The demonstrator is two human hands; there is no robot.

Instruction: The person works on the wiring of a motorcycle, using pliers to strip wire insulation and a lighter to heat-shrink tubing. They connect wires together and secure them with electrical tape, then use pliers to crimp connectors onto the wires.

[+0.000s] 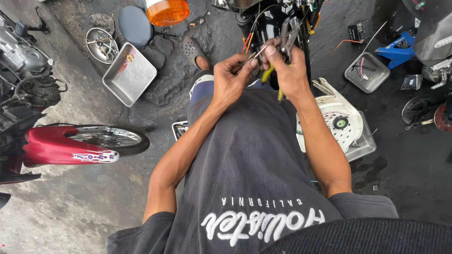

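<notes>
Work on the wire is under way, not finished. Left hand [229, 79] pinches the wire [250, 55] taut. Right hand [288, 70] closes around yellow-handled pliers [286, 43] at the wire's end, above the floor [84, 197], before the motorcycle [278, 19].

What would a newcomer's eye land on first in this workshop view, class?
Top centre, the left hand pinches thin wires while the right hand grips yellow-handled pliers. At left lies a red motorcycle front, and an orange lamp lens glows at the top edge.
</notes>
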